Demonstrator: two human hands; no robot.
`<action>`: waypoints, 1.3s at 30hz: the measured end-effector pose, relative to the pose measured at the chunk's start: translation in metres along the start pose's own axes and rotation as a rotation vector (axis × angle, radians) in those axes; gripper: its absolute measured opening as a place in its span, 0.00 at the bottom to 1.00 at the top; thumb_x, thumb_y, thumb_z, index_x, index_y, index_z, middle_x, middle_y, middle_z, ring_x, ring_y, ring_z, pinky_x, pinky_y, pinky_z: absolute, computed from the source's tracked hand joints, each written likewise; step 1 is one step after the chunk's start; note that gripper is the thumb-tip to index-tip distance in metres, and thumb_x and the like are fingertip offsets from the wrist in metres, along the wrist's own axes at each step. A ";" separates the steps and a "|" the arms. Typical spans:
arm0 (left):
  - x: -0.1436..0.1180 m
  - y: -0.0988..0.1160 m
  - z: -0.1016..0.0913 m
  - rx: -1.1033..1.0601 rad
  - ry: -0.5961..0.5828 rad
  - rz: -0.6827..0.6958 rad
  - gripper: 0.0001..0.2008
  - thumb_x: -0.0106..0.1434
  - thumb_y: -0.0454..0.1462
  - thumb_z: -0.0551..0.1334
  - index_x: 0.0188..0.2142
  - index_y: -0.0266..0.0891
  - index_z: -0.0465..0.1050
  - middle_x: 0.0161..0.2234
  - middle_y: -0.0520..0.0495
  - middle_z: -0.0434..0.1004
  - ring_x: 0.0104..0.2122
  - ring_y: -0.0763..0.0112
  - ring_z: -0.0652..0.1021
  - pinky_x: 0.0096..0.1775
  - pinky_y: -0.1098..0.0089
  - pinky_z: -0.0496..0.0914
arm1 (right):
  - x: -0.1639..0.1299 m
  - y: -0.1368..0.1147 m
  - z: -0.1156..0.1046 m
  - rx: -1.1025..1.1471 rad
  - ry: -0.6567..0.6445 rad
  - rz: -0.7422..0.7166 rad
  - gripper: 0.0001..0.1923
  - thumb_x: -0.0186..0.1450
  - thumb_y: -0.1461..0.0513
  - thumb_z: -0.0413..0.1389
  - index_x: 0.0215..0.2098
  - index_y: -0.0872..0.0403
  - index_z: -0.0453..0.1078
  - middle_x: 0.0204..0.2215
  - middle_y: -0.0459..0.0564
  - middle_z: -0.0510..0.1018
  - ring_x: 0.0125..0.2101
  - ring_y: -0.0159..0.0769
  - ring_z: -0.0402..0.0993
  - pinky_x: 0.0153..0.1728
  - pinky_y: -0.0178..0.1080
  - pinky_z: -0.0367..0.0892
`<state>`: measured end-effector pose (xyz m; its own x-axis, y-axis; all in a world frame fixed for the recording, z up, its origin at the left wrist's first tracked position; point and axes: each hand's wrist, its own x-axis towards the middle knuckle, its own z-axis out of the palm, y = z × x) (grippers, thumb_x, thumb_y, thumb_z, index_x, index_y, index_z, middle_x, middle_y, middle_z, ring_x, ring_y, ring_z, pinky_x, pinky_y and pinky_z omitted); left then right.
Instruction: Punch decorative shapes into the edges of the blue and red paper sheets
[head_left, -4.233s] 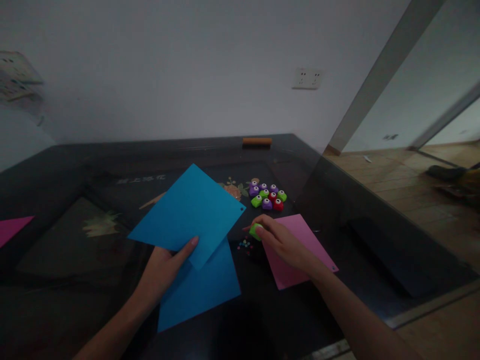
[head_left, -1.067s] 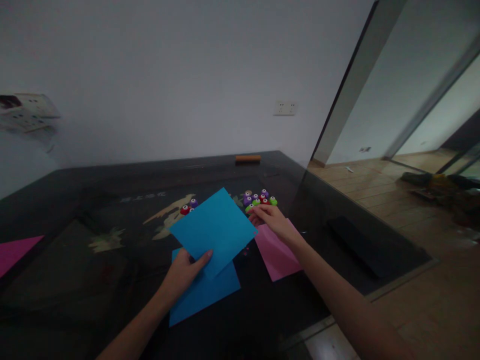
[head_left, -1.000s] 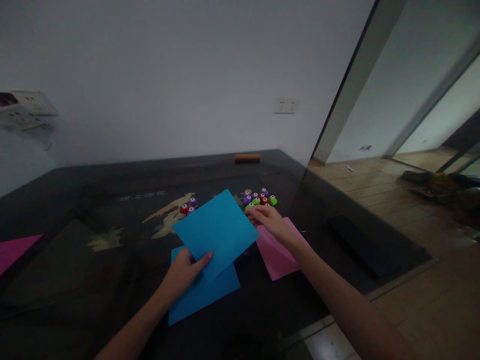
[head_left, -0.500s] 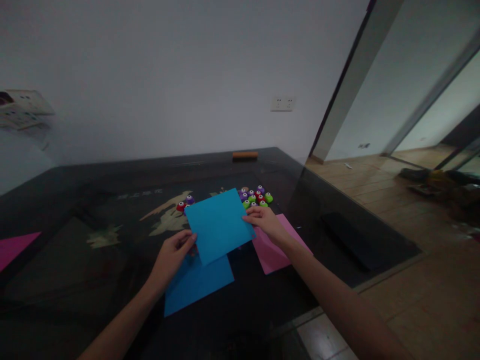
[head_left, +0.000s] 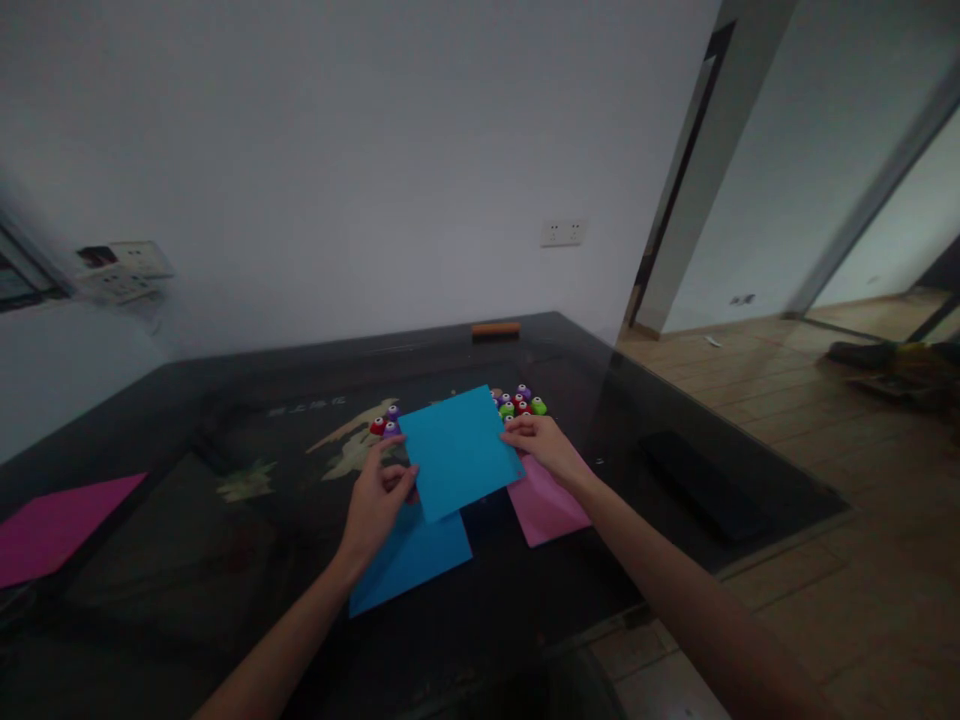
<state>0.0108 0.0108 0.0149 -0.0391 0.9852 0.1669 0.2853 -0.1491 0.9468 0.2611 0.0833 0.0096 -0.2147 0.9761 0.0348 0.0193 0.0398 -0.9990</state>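
While held, blue sheet (head_left: 459, 452) flat.

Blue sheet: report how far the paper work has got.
Done: nothing visibly finished; the blue sheet shows no clear fold or cut. In hand: left hand and right hand grip its opposite edges. Left: a second blue sheet, a pink sheet and the small punches lie untouched.

Two bare forearms, no sleeves, no jewellery
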 end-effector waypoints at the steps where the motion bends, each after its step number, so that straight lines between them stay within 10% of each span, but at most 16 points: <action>1: 0.001 0.004 0.003 0.005 -0.030 0.008 0.22 0.60 0.42 0.58 0.52 0.38 0.58 0.21 0.56 0.71 0.22 0.70 0.74 0.29 0.69 0.69 | -0.002 -0.001 -0.005 -0.012 0.006 0.002 0.13 0.49 0.58 0.64 0.29 0.57 0.70 0.24 0.45 0.75 0.24 0.31 0.70 0.27 0.36 0.65; 18: 0.010 0.022 0.114 0.140 -0.300 -0.095 0.08 0.59 0.34 0.56 0.32 0.43 0.54 0.18 0.58 0.70 0.16 0.72 0.74 0.19 0.76 0.64 | -0.064 0.014 -0.115 -0.325 0.048 0.027 0.25 0.55 0.56 0.60 0.49 0.57 0.67 0.20 0.41 0.66 0.21 0.28 0.62 0.22 0.32 0.56; 39: 0.008 0.019 0.128 0.535 -0.402 -0.175 0.06 0.61 0.32 0.54 0.37 0.41 0.57 0.23 0.53 0.75 0.18 0.70 0.75 0.29 0.71 0.65 | -0.064 0.037 -0.120 -0.524 0.019 -0.016 0.23 0.58 0.60 0.56 0.51 0.54 0.64 0.21 0.41 0.66 0.22 0.31 0.63 0.24 0.33 0.59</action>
<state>0.1384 0.0263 -0.0015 0.2014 0.9612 -0.1886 0.7442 -0.0250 0.6675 0.3925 0.0475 -0.0264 -0.2015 0.9779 0.0556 0.5030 0.1520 -0.8508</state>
